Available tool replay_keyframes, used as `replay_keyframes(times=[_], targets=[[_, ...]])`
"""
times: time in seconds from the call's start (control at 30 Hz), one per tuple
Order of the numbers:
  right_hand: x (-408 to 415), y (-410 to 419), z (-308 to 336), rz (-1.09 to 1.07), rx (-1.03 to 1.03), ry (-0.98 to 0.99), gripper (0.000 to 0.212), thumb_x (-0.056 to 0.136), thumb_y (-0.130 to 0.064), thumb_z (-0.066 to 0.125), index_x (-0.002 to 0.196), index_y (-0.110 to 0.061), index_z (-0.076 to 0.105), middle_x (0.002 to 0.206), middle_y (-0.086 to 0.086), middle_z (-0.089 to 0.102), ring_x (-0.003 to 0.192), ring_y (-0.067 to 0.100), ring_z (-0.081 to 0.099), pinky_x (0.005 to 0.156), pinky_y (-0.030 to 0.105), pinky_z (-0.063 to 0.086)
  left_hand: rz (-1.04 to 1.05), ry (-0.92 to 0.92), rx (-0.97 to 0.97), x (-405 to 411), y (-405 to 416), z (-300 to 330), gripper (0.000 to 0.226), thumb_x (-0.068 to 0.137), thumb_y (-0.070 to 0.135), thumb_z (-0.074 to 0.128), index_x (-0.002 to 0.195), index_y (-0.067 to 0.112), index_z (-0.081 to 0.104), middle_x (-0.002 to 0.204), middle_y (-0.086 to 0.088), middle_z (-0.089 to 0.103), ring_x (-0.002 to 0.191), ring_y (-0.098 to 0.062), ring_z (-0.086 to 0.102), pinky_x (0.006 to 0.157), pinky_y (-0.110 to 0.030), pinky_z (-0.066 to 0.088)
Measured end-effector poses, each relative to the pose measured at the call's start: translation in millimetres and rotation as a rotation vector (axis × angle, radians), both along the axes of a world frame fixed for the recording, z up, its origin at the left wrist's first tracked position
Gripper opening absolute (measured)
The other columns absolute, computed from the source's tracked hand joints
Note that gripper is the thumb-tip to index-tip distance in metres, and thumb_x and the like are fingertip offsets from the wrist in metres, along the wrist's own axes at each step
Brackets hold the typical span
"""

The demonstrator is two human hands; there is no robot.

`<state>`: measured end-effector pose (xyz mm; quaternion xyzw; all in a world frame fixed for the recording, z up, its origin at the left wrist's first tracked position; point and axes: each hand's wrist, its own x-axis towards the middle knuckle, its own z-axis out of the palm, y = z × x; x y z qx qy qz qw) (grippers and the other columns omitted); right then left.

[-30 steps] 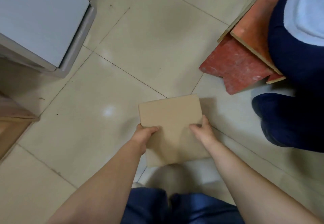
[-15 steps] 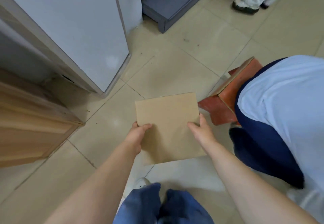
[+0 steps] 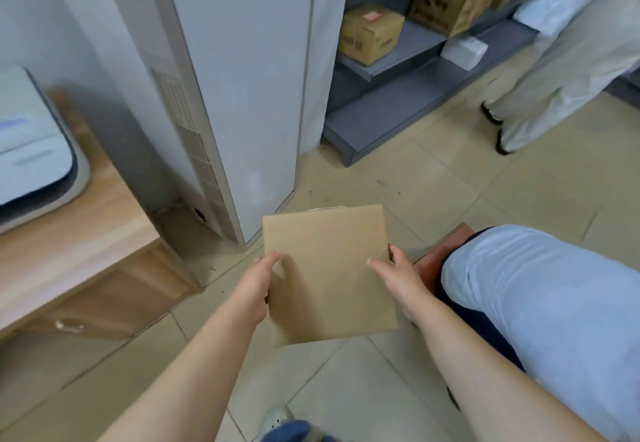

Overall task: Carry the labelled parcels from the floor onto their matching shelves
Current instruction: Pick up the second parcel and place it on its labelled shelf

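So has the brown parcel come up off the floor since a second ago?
Yes. The brown parcel has risen away from the floor tiles, held by the left hand and right hand.

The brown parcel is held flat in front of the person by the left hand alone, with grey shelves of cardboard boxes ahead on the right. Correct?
Not quite. The head view shows both hands on the brown parcel: the left hand has a grip on its left edge and the right hand on its right edge. The grey shelves with cardboard boxes are ahead on the right, as stated.
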<state>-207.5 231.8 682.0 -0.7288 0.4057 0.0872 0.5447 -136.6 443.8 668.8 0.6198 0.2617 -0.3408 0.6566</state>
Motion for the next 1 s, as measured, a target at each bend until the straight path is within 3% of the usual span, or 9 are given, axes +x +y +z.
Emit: replay_keyframes(times=[0.13,0.27,0.4,0.5,0.57,0.7,0.8,0.9,1.0], targets=[[15,28,38,-0.001,-0.004,-0.09,0.07,0.068,-0.041,0.066,0.13,-0.021,0.042,0.127,0.008,0.059,0.107,0.027,0.06,0.097,0.048,0.047,0.028,-0.143,0.0,7,32,41,0.029,0.092,0.032,0.048,0.116,0.017,0.045,0.118,-0.008,0.055,0.091,-0.018,0.052,0.076,-0.031,0.041],[29,58,74,0.104,-0.02,-0.135,0.067,0.088,-0.025,0.058,0.145,-0.013,0.024,0.144,0.007,0.04,0.128,0.024,0.044,0.097,0.029,0.036,0.081,-0.238,-0.029,15,66,78,0.025,0.092,0.034,0.046,0.114,0.021,0.044,0.095,0.003,0.055,0.08,-0.011,0.05,0.064,-0.025,0.038],[44,82,92,0.219,-0.02,-0.198,0.065,0.091,-0.027,0.054,0.146,-0.014,0.021,0.136,-0.001,0.04,0.128,0.02,0.041,0.092,0.025,0.032,0.164,-0.242,-0.034,18,99,98,0.045,0.091,0.047,0.042,0.126,0.02,0.047,0.117,0.001,0.053,0.105,-0.02,0.049,0.092,-0.033,0.036],[54,99,102,0.268,-0.011,-0.218,0.067,0.087,-0.043,0.054,0.143,-0.021,0.025,0.133,-0.008,0.04,0.118,0.015,0.045,0.098,0.033,0.037,0.237,-0.242,0.017,21,120,104,0.055,0.09,0.058,0.031,0.117,0.017,0.057,0.115,-0.004,0.061,0.109,-0.022,0.053,0.101,-0.04,0.035],[61,104,103,0.278,0.006,-0.212,0.074,0.077,-0.059,0.051,0.139,-0.025,0.03,0.138,-0.005,0.045,0.121,0.018,0.047,0.104,0.042,0.038,0.273,-0.266,0.032,23,131,108,0.059,0.091,0.058,0.026,0.104,0.012,0.06,0.101,-0.005,0.064,0.099,-0.023,0.055,0.094,-0.038,0.038],[74,111,112,0.246,0.072,-0.216,0.056,0.083,-0.063,0.038,0.125,-0.027,0.044,0.128,-0.004,0.052,0.118,0.02,0.05,0.102,0.047,0.039,0.343,-0.303,0.027,25,145,120,0.058,0.09,0.06,0.026,0.069,0.014,0.055,0.077,-0.005,0.061,0.068,-0.02,0.052,0.066,-0.033,0.039],[81,113,121,0.23,0.127,-0.234,0.055,0.088,-0.063,0.026,0.12,-0.027,0.053,0.117,-0.003,0.06,0.104,0.018,0.057,0.097,0.046,0.04,0.303,-0.303,0.033,26,153,125,0.053,0.083,0.068,0.032,0.086,0.025,0.063,0.092,-0.001,0.062,0.085,-0.019,0.056,0.089,-0.039,0.041],[90,111,127,0.233,0.189,-0.248,0.053,0.091,-0.061,0.021,0.11,-0.029,0.059,0.111,-0.003,0.063,0.095,0.015,0.057,0.097,0.047,0.039,0.28,-0.366,0.05,30,157,133,0.039,0.083,0.064,0.039,0.097,0.036,0.062,0.098,0.007,0.063,0.089,-0.014,0.057,0.088,-0.036,0.044],[101,105,133,0.27,0.223,-0.253,0.059,0.089,-0.064,0.024,0.125,-0.028,0.054,0.121,-0.003,0.061,0.098,0.013,0.057,0.094,0.047,0.042,0.26,-0.411,0.066,32,155,143,0.029,0.085,0.057,0.043,0.095,0.037,0.061,0.101,0.007,0.062,0.097,-0.016,0.056,0.094,-0.039,0.043]])
